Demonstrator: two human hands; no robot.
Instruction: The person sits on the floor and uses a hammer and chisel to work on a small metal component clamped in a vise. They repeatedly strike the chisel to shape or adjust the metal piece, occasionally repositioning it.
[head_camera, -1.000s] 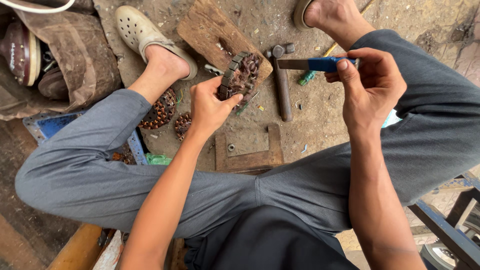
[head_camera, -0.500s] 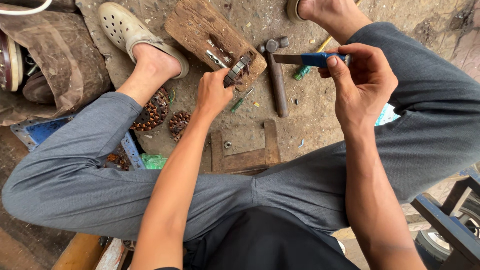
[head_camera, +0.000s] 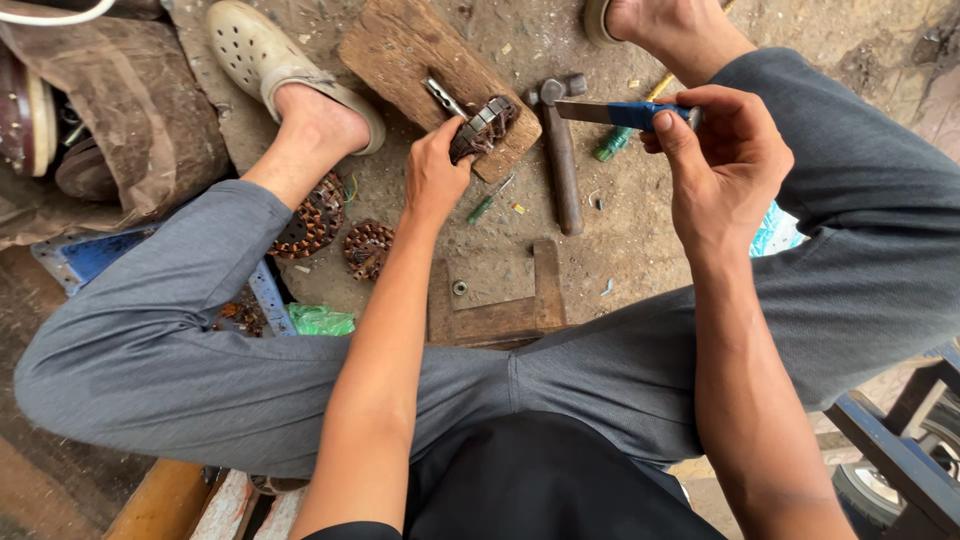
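Since the earlier frames, the left hand (head_camera: 437, 172) has carried the round motor stator (head_camera: 484, 126) away from the body and set it down on the wooden block (head_camera: 400, 50), where it had been held up in the air before. Its fingers are curled around the near side of the stator, pressing the ring of metal teeth against the block's lower edge. A small metal pin (head_camera: 443, 97) lies on the block just beyond the fingertips.

Raised above the ground, the right hand (head_camera: 725, 165) has its fingers closed on the blue handle of a flat blade tool (head_camera: 615, 113), thumb on top, the bare metal tip pointing toward the stator but apart from it. Between the two hands a hammer (head_camera: 562, 160) lies on the dirt floor (head_camera: 640, 240), its head close to the blade tip. A green screwdriver (head_camera: 487, 205) lies just below the left fingers. Two more copper-wound stators (head_camera: 340, 232) rest near the left ankle, and a low wooden frame (head_camera: 495, 295) sits nearer the body.
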